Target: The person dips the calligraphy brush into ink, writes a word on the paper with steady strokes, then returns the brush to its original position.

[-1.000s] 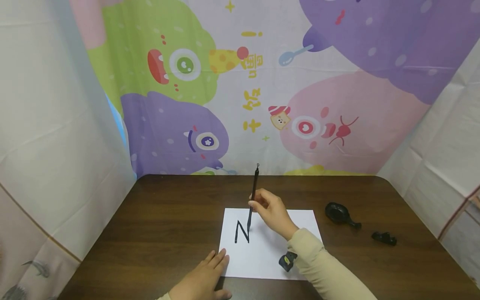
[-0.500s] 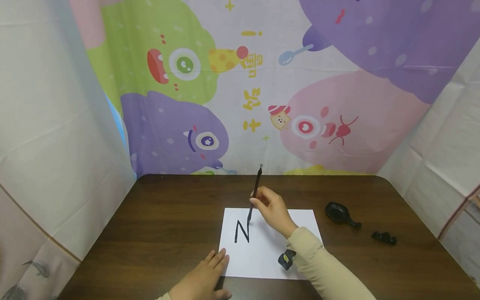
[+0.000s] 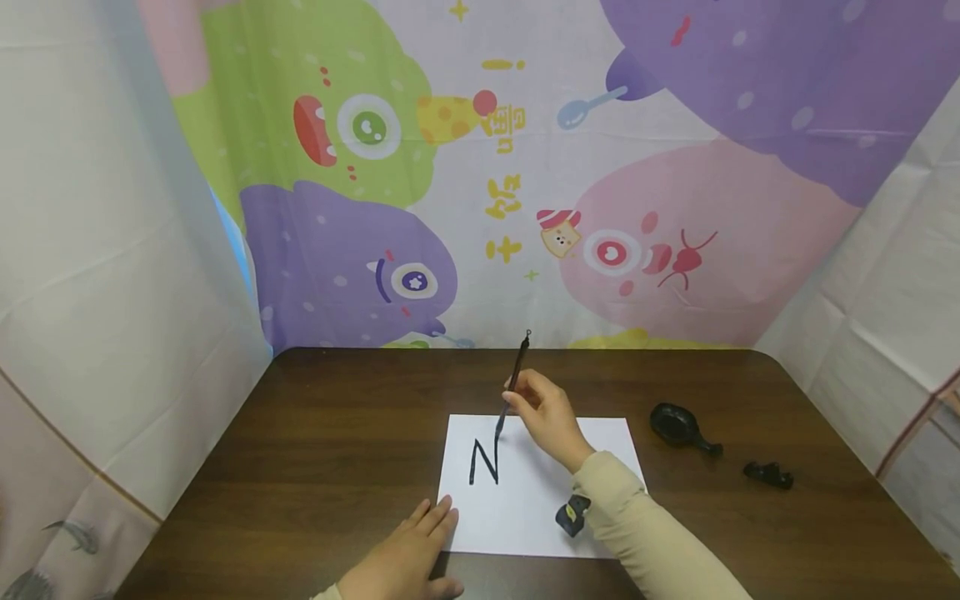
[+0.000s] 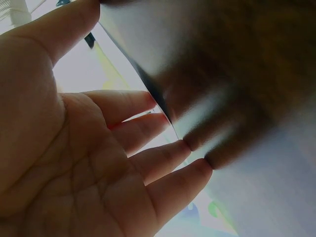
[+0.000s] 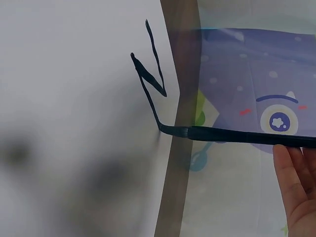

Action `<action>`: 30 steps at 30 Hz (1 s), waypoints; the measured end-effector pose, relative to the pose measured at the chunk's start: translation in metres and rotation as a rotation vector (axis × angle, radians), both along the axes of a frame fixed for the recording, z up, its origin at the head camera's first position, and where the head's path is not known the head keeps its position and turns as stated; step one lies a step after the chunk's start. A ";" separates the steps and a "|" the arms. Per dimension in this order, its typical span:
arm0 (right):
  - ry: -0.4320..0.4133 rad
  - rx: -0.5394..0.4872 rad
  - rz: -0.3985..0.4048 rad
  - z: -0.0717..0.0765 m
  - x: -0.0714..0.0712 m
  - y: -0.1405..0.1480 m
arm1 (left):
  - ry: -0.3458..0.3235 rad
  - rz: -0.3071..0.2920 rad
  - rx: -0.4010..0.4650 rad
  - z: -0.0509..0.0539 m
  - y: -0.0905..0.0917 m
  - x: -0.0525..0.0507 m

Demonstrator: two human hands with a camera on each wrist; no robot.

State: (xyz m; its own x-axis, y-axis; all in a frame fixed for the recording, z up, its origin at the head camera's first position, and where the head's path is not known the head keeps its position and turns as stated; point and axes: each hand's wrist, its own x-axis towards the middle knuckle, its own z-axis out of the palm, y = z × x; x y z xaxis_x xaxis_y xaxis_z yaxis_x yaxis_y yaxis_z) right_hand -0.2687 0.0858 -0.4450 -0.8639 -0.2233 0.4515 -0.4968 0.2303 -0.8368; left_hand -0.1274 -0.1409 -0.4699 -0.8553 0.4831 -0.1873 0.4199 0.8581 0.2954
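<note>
A dark writing brush (image 3: 517, 367) leans slightly to the right, pinched by my right hand (image 3: 550, 417) around its shaft. In the right wrist view the bent black tip of the brush (image 5: 173, 131) touches the paper at the end of a stroke. The white paper (image 3: 525, 517) lies flat on the table and bears a black letter N (image 3: 484, 463) in its upper left part. My left hand (image 3: 405, 550) rests with straight fingers at the paper's lower left edge. In the left wrist view its fingertips (image 4: 200, 170) meet the surface.
Right of the paper, on the brown table (image 3: 322, 450), lie a black spoon-shaped dish (image 3: 678, 425) and a small black brush rest (image 3: 768, 476). A black wrist device (image 3: 573, 517) hangs below the right sleeve. Behind the table hangs a cartoon-printed curtain (image 3: 510, 308).
My right hand has moved the brush upward along the right stroke of the N, towards its top, while the shaft's upper end tilted to the right. The left hand stays in place.
</note>
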 end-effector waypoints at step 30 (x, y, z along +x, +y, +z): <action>0.123 0.117 -0.109 0.003 0.015 0.007 | 0.011 -0.009 0.006 -0.002 -0.001 -0.001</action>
